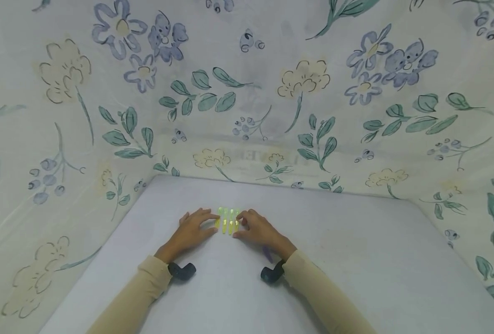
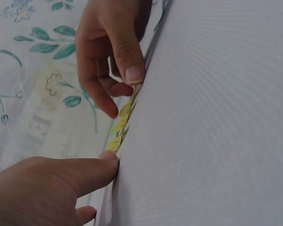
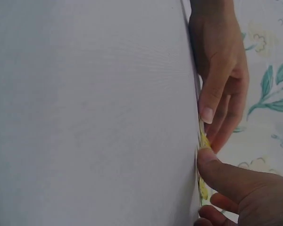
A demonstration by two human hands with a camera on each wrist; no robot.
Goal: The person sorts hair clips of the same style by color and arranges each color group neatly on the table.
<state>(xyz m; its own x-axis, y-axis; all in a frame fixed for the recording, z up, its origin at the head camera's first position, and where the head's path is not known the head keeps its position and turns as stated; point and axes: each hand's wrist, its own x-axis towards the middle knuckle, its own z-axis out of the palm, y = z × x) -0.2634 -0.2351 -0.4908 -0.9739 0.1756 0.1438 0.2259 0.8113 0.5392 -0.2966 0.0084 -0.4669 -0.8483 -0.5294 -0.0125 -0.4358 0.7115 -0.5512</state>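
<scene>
Several slim hair clips lie in two rows on the white table, green clips [image 1: 232, 213] behind and yellow clips [image 1: 224, 227] in front. My left hand [image 1: 194, 230] rests at the left end, its forefinger and thumb tips touching the leftmost yellow clip [image 1: 217, 223]. At the right end, my right hand [image 1: 257, 228] has its thumb and bent forefinger at the two ends of the rightmost yellow clip [image 1: 237, 225]. The left wrist view shows the clips edge-on and flat, the left thumb [image 2: 92, 172] against their near end.
The white tabletop [image 1: 355, 260] stretches around both arms. Flower-printed cloth [image 1: 247, 116] stands behind and at both sides of it. A dark camera [image 1: 183, 272] sits on the left wrist and another camera [image 1: 272, 274] on the right. Something small and purple [image 1: 267, 253] shows by the right wrist.
</scene>
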